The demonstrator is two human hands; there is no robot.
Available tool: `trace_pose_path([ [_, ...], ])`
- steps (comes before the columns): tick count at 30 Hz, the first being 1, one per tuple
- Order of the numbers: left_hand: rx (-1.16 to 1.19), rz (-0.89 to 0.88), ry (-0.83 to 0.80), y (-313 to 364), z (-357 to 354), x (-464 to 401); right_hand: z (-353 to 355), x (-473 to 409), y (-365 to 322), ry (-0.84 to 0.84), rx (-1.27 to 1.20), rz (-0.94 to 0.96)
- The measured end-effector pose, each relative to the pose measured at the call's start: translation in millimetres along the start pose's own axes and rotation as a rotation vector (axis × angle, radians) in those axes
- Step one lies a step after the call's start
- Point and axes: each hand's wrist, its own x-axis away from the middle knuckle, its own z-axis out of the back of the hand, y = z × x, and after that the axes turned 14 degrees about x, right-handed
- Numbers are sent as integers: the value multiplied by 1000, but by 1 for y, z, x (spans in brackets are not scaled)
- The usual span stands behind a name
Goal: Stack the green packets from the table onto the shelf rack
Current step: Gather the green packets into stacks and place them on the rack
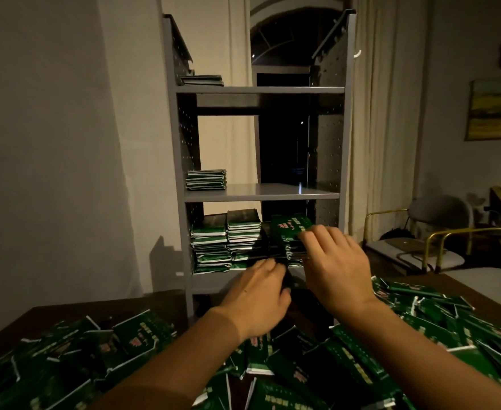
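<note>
Head view: packets being placed on lowest occupied shelf of shelf rack point(261, 193).

Right hand point(336, 266) pinched on green packet point(290, 227), tilted, over short dark stack right of two taller stacks point(225, 241). Left hand point(256, 297) at near shelf edge, fingers curled toward that stack; contents of grip not discernible. Loose packets point(131, 344) heaped on near table point(65, 313). Recommended: level packet, square edges to stack below, steady stack, release only once flat.

Both bare forearms stretch forward, backs of hands up. The right hand point(336, 267) pinches with curled fingertips; the left hand point(258, 300) curls just below it, its grip hidden.
</note>
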Motion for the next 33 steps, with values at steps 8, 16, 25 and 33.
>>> trace_pose_path([
  [8, 39, -99, 58, -14, -5, -10, -35, -17, -9, -60, -13, -22],
  [16, 192, -45, 80, -8, -5, -28, -50, -28, -9, -123, -68, -2],
  [25, 348, 106, 112, -15, -12, -47, -59, -39, -11, -248, -125, -11],
  [33, 415, 138, 162, -18, -25, -54, -42, -11, -11, -366, -400, -210],
])
